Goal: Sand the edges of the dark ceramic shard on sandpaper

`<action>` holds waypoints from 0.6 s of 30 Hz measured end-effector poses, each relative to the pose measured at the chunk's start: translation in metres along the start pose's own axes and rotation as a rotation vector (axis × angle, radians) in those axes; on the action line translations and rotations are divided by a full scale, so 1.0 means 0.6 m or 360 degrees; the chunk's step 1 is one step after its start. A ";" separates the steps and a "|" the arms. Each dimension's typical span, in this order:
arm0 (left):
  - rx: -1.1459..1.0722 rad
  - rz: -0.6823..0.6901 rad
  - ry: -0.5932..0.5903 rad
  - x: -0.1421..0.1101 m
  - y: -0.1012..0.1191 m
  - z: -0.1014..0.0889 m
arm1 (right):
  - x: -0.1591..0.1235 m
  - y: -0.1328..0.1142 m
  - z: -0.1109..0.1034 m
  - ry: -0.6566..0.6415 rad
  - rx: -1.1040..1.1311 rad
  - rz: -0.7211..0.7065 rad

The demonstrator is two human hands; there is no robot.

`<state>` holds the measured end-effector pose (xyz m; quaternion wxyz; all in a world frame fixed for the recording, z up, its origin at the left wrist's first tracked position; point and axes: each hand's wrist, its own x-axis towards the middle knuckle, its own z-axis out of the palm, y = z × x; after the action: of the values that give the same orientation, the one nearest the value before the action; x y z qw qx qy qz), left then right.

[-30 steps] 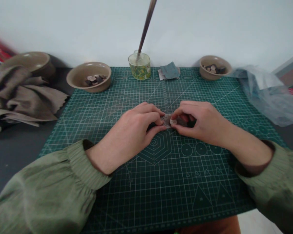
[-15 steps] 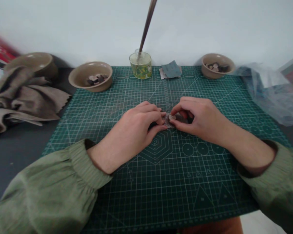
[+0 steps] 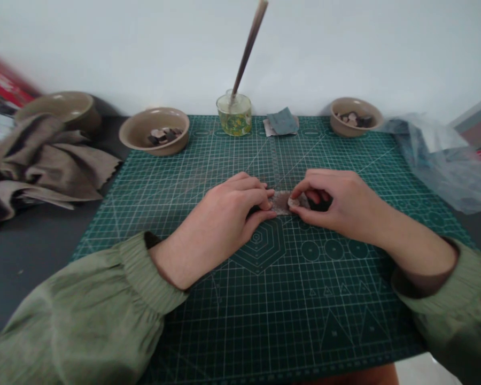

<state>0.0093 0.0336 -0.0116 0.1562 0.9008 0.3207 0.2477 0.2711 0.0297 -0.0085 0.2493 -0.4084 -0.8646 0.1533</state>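
Both hands rest close together at the middle of a green cutting mat [image 3: 240,299]. My left hand [image 3: 224,216] has its fingers curled and pinches down the left edge of a small grey abrasive sheet [image 3: 281,202] lying on the mat. My right hand [image 3: 336,206] pinches a small pale round piece [image 3: 293,202] between thumb and fingertips and presses it onto that sheet. Both arms wear green sleeves.
At the mat's far edge stand a tan bowl [image 3: 155,131] with small pieces, a glass jar [image 3: 234,113] with a brush in it, folded grey sheets [image 3: 281,122] and a smaller bowl [image 3: 355,116]. Brown cloth [image 3: 44,166] and another bowl [image 3: 64,109] lie left, crumpled plastic [image 3: 444,155] right.
My right hand has shifted the pale piece slightly to the right along the sheet. The view has tilted a little; my left hand holds its place.
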 end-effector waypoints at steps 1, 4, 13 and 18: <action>-0.0002 0.0004 0.0004 0.000 0.000 0.000 | 0.000 0.001 0.000 0.0034 -0.0046 0.0017; 0.0004 0.0002 0.0002 0.000 0.000 -0.001 | 0.001 0.002 0.003 0.0081 -0.0062 -0.0033; 0.0015 -0.0003 -0.0002 0.000 -0.001 0.001 | 0.002 0.002 0.005 0.0109 -0.0083 -0.0008; 0.0034 -0.0026 -0.0023 -0.001 -0.003 0.001 | -0.001 0.001 0.004 0.0033 0.0015 -0.0031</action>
<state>0.0084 0.0342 -0.0133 0.1510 0.9015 0.3295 0.2363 0.2706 0.0298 -0.0108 0.2617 -0.4004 -0.8651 0.1507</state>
